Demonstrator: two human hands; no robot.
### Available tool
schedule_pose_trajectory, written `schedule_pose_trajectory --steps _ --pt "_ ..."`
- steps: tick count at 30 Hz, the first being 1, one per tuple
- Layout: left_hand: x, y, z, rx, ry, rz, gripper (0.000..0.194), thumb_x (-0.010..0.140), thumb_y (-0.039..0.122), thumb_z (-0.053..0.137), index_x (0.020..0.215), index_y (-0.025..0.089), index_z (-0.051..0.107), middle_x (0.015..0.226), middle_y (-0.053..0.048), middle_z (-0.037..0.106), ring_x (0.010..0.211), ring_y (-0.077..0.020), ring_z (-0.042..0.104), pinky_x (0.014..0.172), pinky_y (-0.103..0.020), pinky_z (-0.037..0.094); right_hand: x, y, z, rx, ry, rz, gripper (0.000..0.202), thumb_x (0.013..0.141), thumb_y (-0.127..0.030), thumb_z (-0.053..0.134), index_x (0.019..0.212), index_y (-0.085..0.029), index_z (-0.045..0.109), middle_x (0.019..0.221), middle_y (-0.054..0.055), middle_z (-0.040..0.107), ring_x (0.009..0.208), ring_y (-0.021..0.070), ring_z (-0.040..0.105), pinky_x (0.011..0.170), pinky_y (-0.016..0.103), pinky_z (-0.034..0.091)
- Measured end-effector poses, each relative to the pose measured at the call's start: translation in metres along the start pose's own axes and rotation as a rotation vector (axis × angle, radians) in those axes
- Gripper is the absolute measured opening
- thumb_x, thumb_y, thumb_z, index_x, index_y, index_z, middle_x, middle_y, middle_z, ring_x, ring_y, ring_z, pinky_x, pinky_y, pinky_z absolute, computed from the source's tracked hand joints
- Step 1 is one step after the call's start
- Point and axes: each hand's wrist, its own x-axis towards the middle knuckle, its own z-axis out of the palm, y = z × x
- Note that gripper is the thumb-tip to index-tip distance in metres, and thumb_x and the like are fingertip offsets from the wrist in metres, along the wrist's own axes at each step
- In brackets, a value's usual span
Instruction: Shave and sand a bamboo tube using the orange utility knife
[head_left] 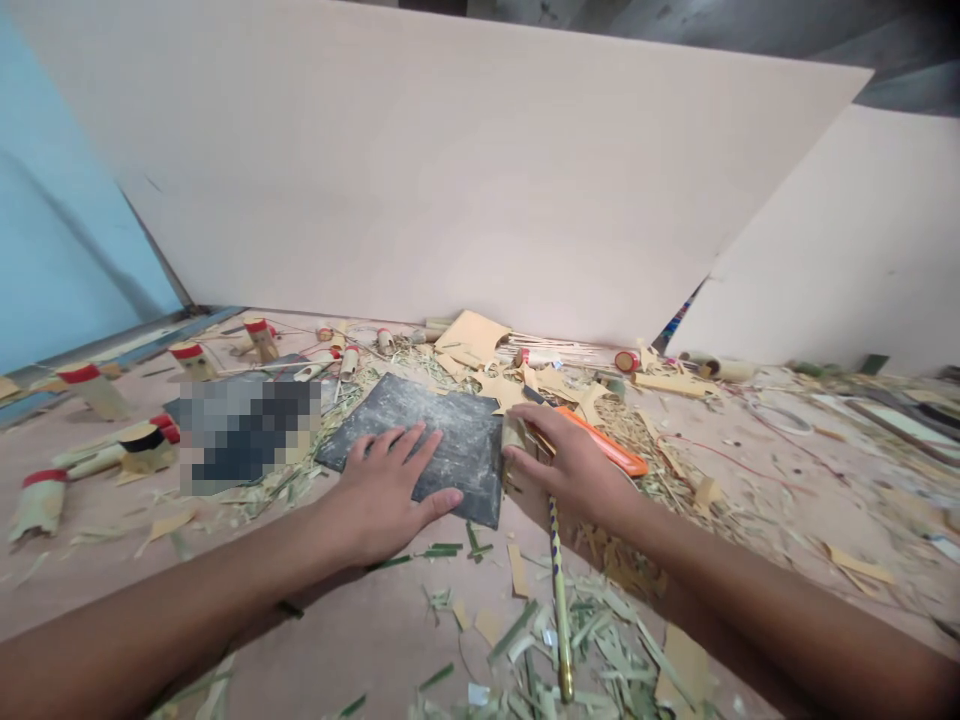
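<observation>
Head view: left hand [388, 492] open flat, fingers spread on dark sheet [461, 425], frame centre, nothing grasped. Right hand [574, 465] half-curled at short tube [513, 432] just right of sheet; can't tell if gripped. Orange cutter [609, 442] beside right hand; patterned pencil [559, 600] lower centre-right, shavings [600, 625] around.

Sheet [461, 430] was partly covered by spread left hand [390, 497] | tube [513, 432] was held in right hand [574, 462] | orange cutter [611, 448] was seen just beyond right hand | shavings [600, 635] were strewn around pencil [559, 600]
</observation>
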Motion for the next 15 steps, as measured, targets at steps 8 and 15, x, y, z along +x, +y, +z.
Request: schedule_pose_trajectory --steps 8,15 --pt "0.002 -0.027 -0.029 0.009 -0.246 0.141 0.064 0.108 0.052 0.024 0.168 0.033 0.013 0.176 -0.002 0.006 0.162 -0.0342 0.006 0.126 -0.061 0.011 -0.009 -0.011 0.009 0.06 -0.23 -0.172 0.036 0.1 -0.037 0.065 0.132 -0.02 0.069 0.148 0.018 0.058 0.135 0.0284 0.058 0.112 0.045 0.049" --pt "0.009 -0.037 -0.024 -0.023 -0.218 0.249 0.063 0.107 0.056 0.03 0.167 0.041 0.017 0.176 0.002 0.008 0.161 -0.0347 0.009 0.127 -0.057 0.013 -0.011 -0.03 0.004 0.204 -0.443 -0.293 0.047 0.102 -0.041 0.062 0.146 -0.025 0.06 0.157 0.013 0.052 0.144 0.0244 0.051 0.116 0.039 0.046"
